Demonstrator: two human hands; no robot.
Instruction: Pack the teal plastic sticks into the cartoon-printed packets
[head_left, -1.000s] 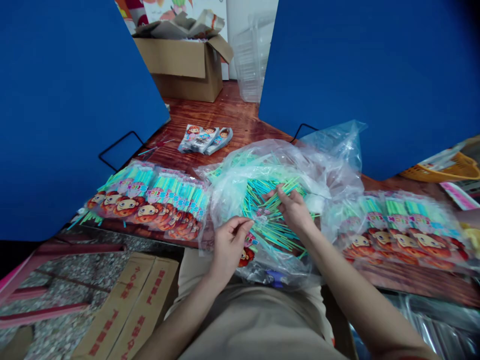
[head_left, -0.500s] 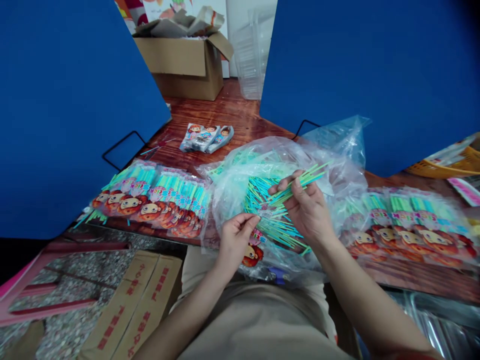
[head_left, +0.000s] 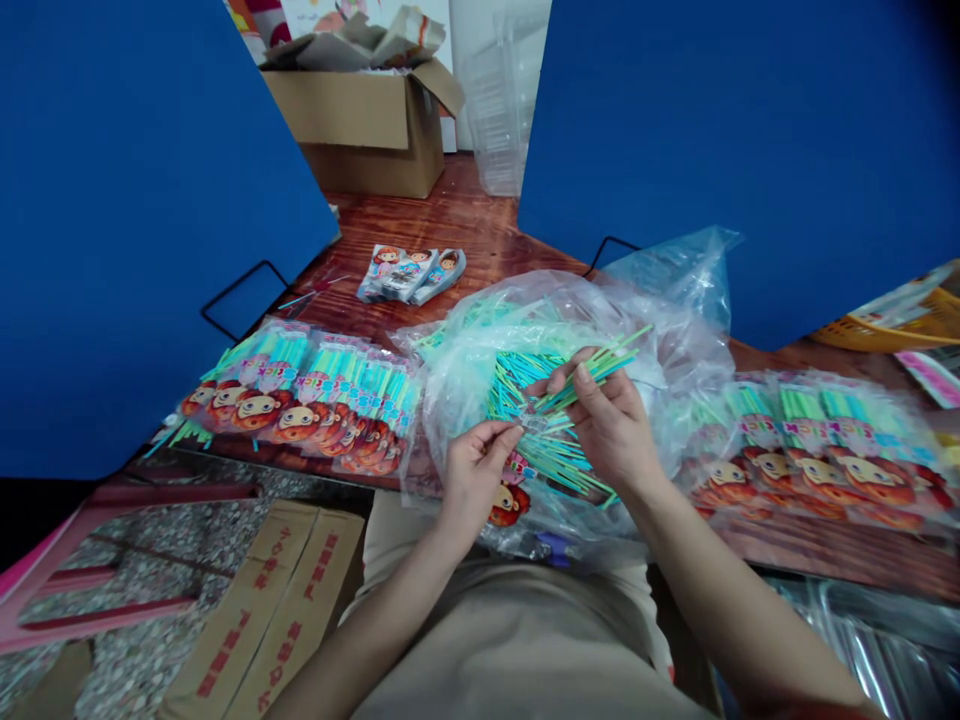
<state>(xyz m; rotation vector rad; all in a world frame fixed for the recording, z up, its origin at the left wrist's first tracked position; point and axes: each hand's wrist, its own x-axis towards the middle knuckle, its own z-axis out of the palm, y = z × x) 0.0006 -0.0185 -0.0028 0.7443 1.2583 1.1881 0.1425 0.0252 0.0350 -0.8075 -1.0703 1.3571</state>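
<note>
My right hand (head_left: 611, 425) is closed on a small bundle of green and blue sticks (head_left: 600, 368), held slanted above a big clear plastic bag (head_left: 675, 340) full of loose sticks of the same kind. My left hand (head_left: 474, 475) pinches the mouth of a small printed packet (head_left: 508, 497) with a cartoon face, right beside the lower tips of the bundle. Both hands work over the near edge of the wooden table (head_left: 457, 225).
Filled printed packets lie in a row at the left (head_left: 300, 395) and another row at the right (head_left: 825, 450). A few packets (head_left: 411, 272) lie farther back, before an open cardboard box (head_left: 367, 115). An orange basket (head_left: 900, 330) sits at far right; flat cartons (head_left: 255, 620) lie on the floor.
My right hand lifted a bundle of sticks out of the pile in the bag and brought its tips down toward the packet that my left hand keeps pinched.
</note>
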